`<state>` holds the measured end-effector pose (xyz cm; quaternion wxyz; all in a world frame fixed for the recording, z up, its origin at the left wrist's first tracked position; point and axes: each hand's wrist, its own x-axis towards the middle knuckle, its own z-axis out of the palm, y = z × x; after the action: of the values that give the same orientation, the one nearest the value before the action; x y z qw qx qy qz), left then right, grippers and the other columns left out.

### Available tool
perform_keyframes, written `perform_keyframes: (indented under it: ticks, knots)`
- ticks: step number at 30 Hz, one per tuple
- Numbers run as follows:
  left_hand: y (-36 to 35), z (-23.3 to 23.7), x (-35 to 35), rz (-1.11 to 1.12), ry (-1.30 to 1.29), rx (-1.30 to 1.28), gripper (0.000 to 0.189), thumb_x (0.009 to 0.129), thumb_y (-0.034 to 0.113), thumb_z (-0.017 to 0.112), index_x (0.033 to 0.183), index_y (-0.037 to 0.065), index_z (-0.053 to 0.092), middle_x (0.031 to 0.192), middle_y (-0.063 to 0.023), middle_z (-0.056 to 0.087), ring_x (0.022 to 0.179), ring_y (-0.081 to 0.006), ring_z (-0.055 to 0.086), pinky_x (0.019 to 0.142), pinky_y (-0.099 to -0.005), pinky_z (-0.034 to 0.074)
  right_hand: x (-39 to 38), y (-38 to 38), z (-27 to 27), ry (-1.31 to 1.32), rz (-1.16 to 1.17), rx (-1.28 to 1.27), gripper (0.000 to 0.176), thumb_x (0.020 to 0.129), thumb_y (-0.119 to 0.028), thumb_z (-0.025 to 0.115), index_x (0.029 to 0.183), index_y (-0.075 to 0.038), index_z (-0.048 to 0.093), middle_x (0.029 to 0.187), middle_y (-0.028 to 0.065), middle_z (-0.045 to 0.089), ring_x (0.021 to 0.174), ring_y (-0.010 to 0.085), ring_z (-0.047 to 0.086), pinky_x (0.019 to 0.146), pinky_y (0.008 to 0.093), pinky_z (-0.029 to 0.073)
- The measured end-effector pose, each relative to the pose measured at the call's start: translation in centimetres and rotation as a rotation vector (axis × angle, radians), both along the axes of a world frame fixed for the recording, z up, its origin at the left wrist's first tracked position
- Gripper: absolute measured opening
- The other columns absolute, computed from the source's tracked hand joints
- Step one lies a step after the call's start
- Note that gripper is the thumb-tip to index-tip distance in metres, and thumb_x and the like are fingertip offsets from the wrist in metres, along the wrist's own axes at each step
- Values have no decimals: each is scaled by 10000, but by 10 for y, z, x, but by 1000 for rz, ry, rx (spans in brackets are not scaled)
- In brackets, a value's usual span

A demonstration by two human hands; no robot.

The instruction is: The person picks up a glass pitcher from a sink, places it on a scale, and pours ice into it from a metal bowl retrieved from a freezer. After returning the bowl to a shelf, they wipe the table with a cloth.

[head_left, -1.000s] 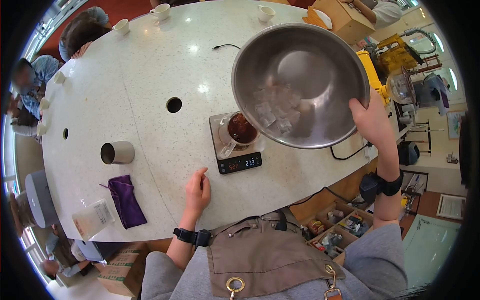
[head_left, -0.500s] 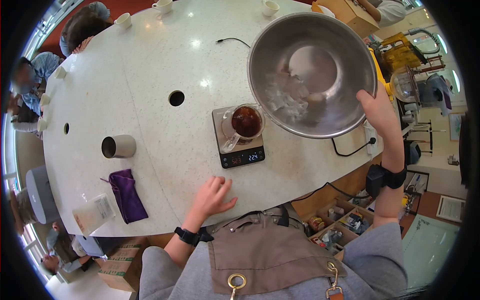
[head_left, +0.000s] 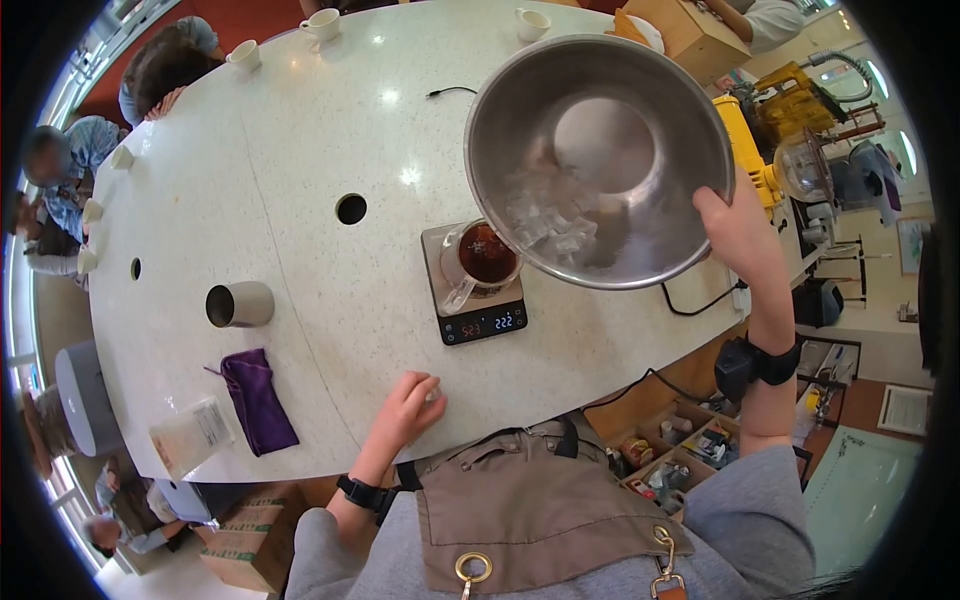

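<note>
My right hand [head_left: 742, 232] grips the rim of a large steel bowl [head_left: 605, 140], tilted so its inside faces me. Clear ice pieces [head_left: 555, 225] lie against its lower left side. The bowl's lower edge overlaps a glass server with a handle [head_left: 460, 296], which contains dark reddish-brown liquid [head_left: 487, 253]. Beneath the server is a black digital scale [head_left: 484, 325] with lit digits. My left hand [head_left: 402, 412] is near the table's front edge, its fingers curled together; a small pale, clear-looking bit shows at the fingertips, too small to name.
To the left lie a metal cup [head_left: 240, 304], a purple cloth [head_left: 260, 400] and a clear packet [head_left: 190, 437]. Round holes [head_left: 351, 209] pierce the table. White cups [head_left: 321, 25] stand along the far edge, with people beyond. A black cable [head_left: 690, 312] runs at the right.
The bowl and my right hand have moved slightly left and down, over the server's right edge. My left hand has drawn back towards me, and its fingers have curled in.
</note>
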<state>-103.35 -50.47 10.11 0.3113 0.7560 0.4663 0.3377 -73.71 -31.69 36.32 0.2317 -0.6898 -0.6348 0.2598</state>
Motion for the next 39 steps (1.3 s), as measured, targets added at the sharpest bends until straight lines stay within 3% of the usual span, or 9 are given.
perform_keyframes:
  ticks: [2, 12, 15, 20, 29, 39]
  knots:
    - [1, -1, 0, 88, -77, -140, 257, 700, 14, 664, 927, -13, 545, 884, -118, 528, 732, -233, 540, 566, -280, 475, -10, -2, 4, -43, -50, -9, 360, 754, -58, 415, 1101, 2, 496, 828, 151, 600, 704, 212, 591, 673, 313, 471]
    - [0, -9, -9, 283, -48, -54, 251, 700, 6, 671, 920, -6, 552, 878, -89, 527, 617, -152, 497, 528, -240, 435, -4, 1, -6, -173, 33, 141, 483, 742, -60, 427, 1223, -21, 434, 874, 192, 612, 761, 275, 608, 770, 334, 447]
    - [1, -9, -8, 302, -64, -48, 257, 697, 9, 677, 922, -4, 552, 879, -87, 528, 625, -151, 500, 532, -241, 437, -7, 2, -3, -161, 14, 88, 483, 737, -61, 430, 1219, -19, 436, 808, 186, 612, 697, 280, 599, 733, 333, 450]
    - [2, -7, -7, 312, -52, -42, 260, 693, 13, 682, 918, -6, 554, 876, -89, 528, 631, -155, 503, 535, -245, 442, -6, 3, -6, -195, 54, 152, 489, 734, -51, 429, 1222, -17, 428, 644, 167, 562, 504, 197, 507, 602, 316, 435]
    - [1, -12, -8, 316, -48, -38, 266, 687, 5, 679, 917, 6, 547, 864, -84, 533, 636, -147, 493, 533, -239, 427, -14, -2, 1, -274, 52, 159, 526, 734, -19, 415, 1259, -55, 404, 497, 129, 430, 419, 151, 381, 494, 316, 386]
    - [2, -10, -7, 317, -69, -30, 261, 684, -2, 674, 907, 7, 539, 864, -84, 530, 639, -152, 483, 531, -243, 420, -14, -1, 4, -307, 67, 163, 520, 731, -23, 417, 1251, -32, 404, 512, 142, 464, 428, 197, 428, 515, 326, 402]
